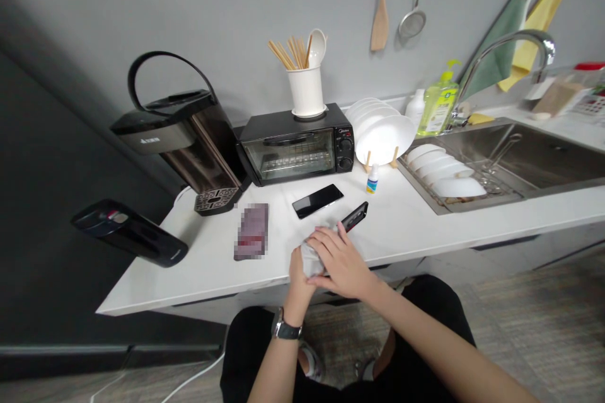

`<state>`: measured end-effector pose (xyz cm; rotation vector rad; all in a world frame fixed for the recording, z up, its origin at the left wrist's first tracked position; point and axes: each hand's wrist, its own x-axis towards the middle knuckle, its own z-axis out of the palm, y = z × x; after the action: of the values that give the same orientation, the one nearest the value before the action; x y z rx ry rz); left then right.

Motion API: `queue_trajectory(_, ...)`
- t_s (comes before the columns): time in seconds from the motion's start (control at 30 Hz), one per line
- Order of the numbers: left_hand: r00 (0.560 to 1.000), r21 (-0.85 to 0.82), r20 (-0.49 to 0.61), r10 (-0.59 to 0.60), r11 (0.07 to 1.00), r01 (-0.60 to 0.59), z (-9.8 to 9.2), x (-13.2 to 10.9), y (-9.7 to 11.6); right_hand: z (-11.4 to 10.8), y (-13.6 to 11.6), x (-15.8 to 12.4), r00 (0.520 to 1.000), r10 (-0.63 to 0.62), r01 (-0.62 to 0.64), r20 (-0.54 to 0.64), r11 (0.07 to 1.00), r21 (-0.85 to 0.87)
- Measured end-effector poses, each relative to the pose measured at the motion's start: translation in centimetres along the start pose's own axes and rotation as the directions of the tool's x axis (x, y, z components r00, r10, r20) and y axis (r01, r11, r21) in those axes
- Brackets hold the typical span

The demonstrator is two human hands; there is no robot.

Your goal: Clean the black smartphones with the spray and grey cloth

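Over the front edge of the counter, my left hand (299,277) is wrapped round a pale grey cloth (311,262). My right hand (344,264) presses on the same cloth from above, its fingers bent over it. Whether something lies inside the cloth is hidden. Just beyond my right fingers is a black phone case (356,216), partly covered by that hand. A phone (317,201) with a dark screen lies flat behind the hands. Further right, a small white spray bottle (372,180) with a blue and yellow label stands upright.
A blurred purple item (252,232) and a dark flask (130,233) are to the left, before a water dispenser (189,145). A toaster oven (297,148) bears a utensil holder (305,91). Racked plates (385,135) stand beside the sink (529,192), which contains bowls (458,187).
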<state>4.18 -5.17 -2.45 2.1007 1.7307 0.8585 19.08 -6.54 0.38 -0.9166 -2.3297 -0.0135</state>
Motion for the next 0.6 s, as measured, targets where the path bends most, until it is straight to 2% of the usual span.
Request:
queue_trajectory(0.07,0.999,0.009,0.036,0.020,1.000,-0.020,-0.3,0.0,0.6,-1.2,2.6,-0.2,0.999,-0.033,0.033,0.017,0.999,-0.037)
queue_trajectory(0.13,0.999,0.016,0.041,0.028,0.999,-0.028,-0.8,0.2,1.5,-2.4,5.7,-0.4,1.000,0.011,-0.012,-0.010,0.995,-0.100)
queue_trajectory(0.23,0.999,-0.004,-0.011,0.038,0.999,-0.038,-1.4,0.5,2.7,-3.3,9.3,-0.6,0.980,0.166,-0.184,-0.106,0.965,-0.187)
queue_trajectory(0.3,0.999,-0.006,-0.018,0.030,1.000,-0.031,-1.5,0.6,3.0,-3.1,9.8,-0.5,0.946,0.267,-0.304,-0.185,0.927,-0.221)
queue_trajectory(0.37,1.000,-0.010,-0.011,0.019,1.000,-0.019,-1.5,0.5,3.0,-2.3,8.6,-0.4,0.902,0.341,-0.400,-0.264,0.890,-0.219)
queue_trajectory(0.47,0.999,-0.030,-0.009,0.044,0.999,-0.045,-1.4,0.4,2.5,-0.8,4.7,-0.1,0.866,0.391,-0.452,-0.311,0.879,-0.151)
queue_trajectory(0.53,0.998,0.013,0.028,0.063,0.998,-0.063,-1.3,0.5,2.0,0.0,1.9,0.1,0.896,0.354,-0.391,-0.266,0.915,-0.100)
queue_trajectory(0.6,0.995,0.087,0.085,0.052,0.994,-0.060,-1.1,0.6,1.5,0.5,0.0,0.1,0.953,0.242,-0.257,-0.180,0.964,-0.061)
